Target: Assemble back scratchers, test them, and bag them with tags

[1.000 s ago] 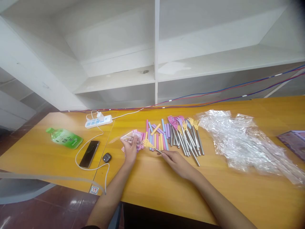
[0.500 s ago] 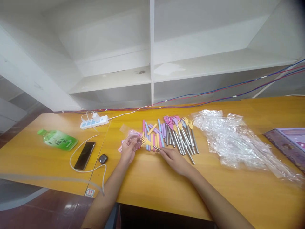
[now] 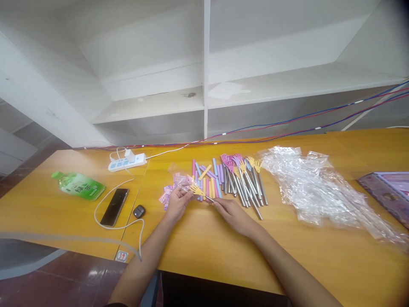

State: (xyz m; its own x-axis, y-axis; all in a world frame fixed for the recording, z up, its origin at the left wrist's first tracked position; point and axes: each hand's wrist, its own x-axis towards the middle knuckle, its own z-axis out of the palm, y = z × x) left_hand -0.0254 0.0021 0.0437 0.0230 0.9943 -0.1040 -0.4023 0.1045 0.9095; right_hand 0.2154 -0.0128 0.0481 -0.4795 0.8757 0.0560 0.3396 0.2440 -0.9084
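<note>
My right hand (image 3: pixel 230 213) is closed on the metal rod of a back scratcher (image 3: pixel 198 190), whose yellow claw head points left. My left hand (image 3: pixel 179 203) pinches a small clear plastic bag (image 3: pixel 182 181) right beside that head; whether the head is inside the bag I cannot tell. Pink and purple printed cards (image 3: pixel 165 195) lie behind and left of my left hand. Just beyond my hands are several pastel tubes (image 3: pixel 212 187) in pink, blue, purple and yellow. Right of them lies a pile of back scratchers (image 3: pixel 246 181) with coloured claw heads and metal rods.
A heap of clear plastic bags (image 3: pixel 315 187) covers the right of the table, with a purple box (image 3: pixel 381 196) beyond. At left are a green-tea bottle (image 3: pixel 79 185), a phone (image 3: pixel 115 207), a small black case (image 3: pixel 139 211), a white cable and a power strip (image 3: pixel 128 162).
My left hand has shifted its hold on the plastic bag and come closer to the yellow claw head. The back scratcher stays in my right hand. The camera view has swung slightly right.
</note>
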